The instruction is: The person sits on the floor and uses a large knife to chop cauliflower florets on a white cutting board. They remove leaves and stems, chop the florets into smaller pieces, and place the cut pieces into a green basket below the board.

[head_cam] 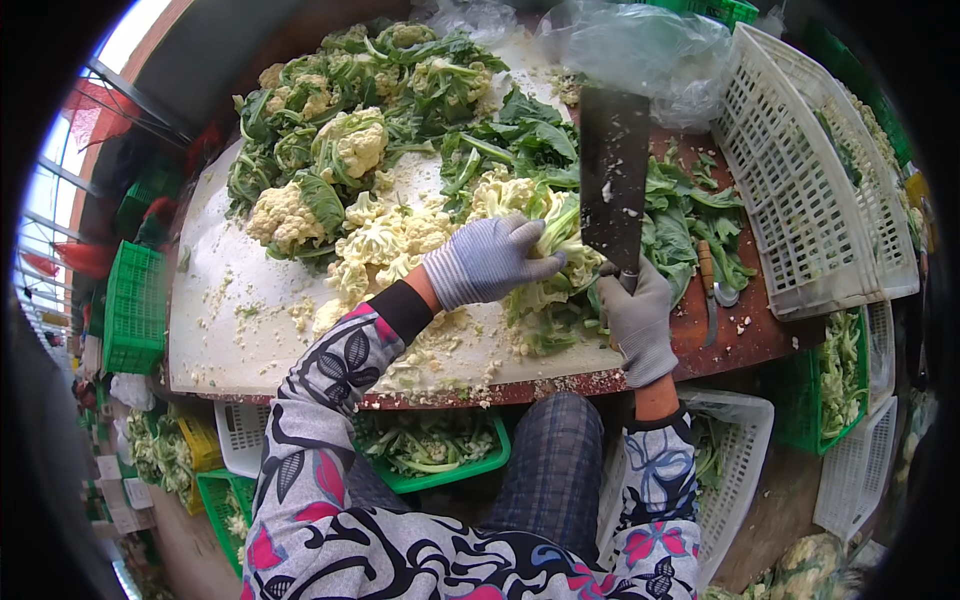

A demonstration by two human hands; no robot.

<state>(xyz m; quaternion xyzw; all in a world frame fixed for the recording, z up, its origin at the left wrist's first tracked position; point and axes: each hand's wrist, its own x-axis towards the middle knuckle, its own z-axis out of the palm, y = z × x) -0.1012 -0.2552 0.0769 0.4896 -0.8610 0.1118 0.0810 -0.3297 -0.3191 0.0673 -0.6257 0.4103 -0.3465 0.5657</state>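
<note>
My right hand (636, 322), in a grey glove, grips the handle of a broad cleaver (613, 176). The blade stands up away from me and bears white crumbs. My left hand (486, 259), in a striped knit glove, has its thumb and fingers around the pale green stalk of a cauliflower piece (561, 225), just left of the blade. Cut cauliflower florets (390, 236) lie beside my left wrist on a white board (217, 300). Whole leafy cauliflowers (352, 142) are heaped behind them. Loose green leaves (667, 225) lie behind and right of the cleaver.
A wooden-handled knife (707, 289) rests on the red tabletop (757, 330) at right. White plastic crates (799, 202) lean beyond it. Clear plastic film (637, 45) lies at the back. Below the table edge are a green crate of trimmings (442, 480) and a white crate (739, 465).
</note>
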